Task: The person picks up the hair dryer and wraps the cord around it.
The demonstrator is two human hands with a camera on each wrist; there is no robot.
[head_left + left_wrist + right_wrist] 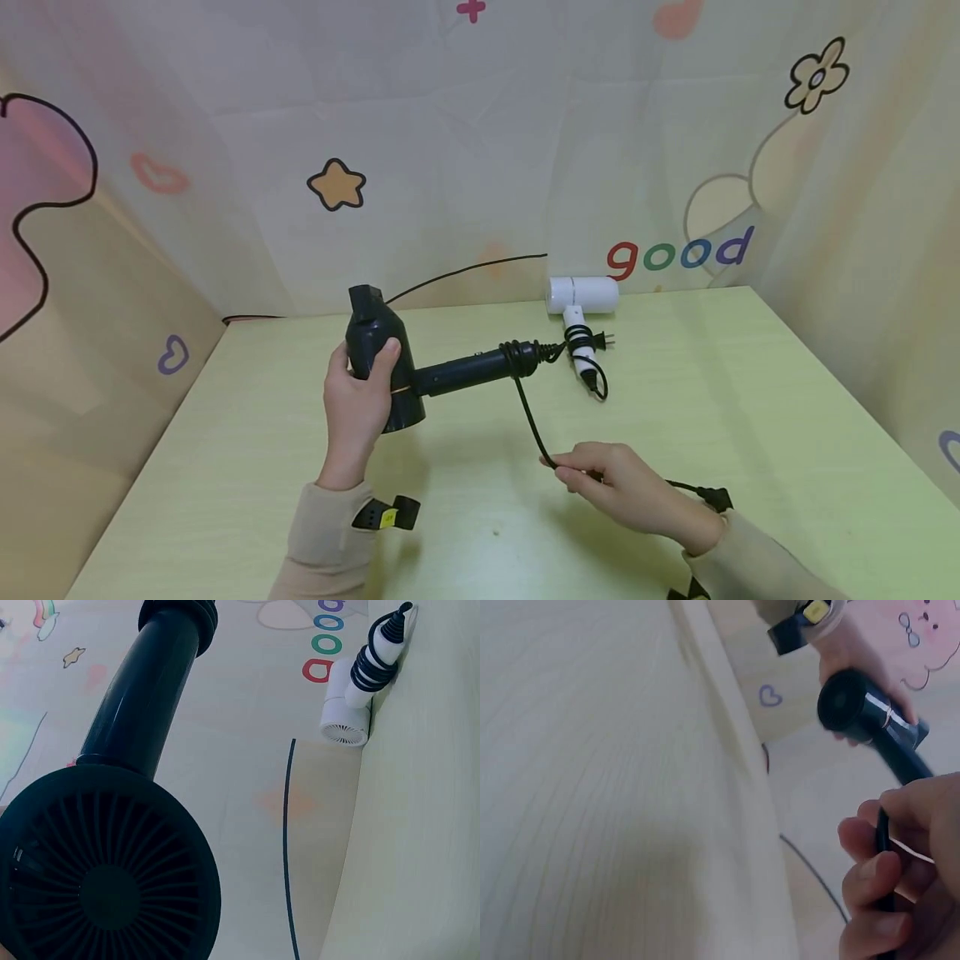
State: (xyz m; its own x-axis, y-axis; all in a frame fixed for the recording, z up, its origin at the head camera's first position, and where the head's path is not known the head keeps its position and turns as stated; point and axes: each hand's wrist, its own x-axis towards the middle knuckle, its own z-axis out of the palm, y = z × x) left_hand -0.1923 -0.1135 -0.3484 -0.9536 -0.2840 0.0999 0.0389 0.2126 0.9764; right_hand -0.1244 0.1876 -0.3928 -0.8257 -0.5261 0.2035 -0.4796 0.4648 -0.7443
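A dark hair dryer (378,342) is held above the table by my left hand (358,408), which grips its barrel with the thumb on the near side. Its handle points right, and black cord (516,360) loops round the handle's end. Lower right, my right hand (626,487) pinches a stretch of that cord between thumb and fingers. Past the hand the cord runs on to a black plug (716,498). In the left wrist view the dryer's round slatted grille (110,896) fills the lower left. The right wrist view shows the cord (883,832) between curled fingers.
Toward the back of the pale table (465,533), a white hair dryer (583,296) lies with black cord wound round its handle and its plug sticking out. A printed curtain (450,167) stands behind, with side panels left and right.
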